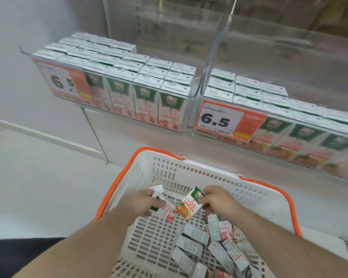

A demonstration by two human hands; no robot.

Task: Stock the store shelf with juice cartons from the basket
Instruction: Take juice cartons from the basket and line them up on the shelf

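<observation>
A person's left hand (pixel 147 203) holds a peach juice carton (pixel 165 207) in a curled grip, inside a white basket (pixel 189 169). Just right of it, the right hand (pixel 217 199) pinches an orange juice carton (pixel 189 205). Loose cartons (pixel 213 243) lie below that grip. Beyond both, the shelf (pixel 149 137) carries stocked rows.

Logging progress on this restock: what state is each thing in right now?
Left hand: grips a peach carton.
Right hand: grips an orange carton, lifted, tilted.
Basket: partly filled, loose cartons lying flat.
Left shelf section: nearly full.
Right shelf section: front rows filled.
</observation>
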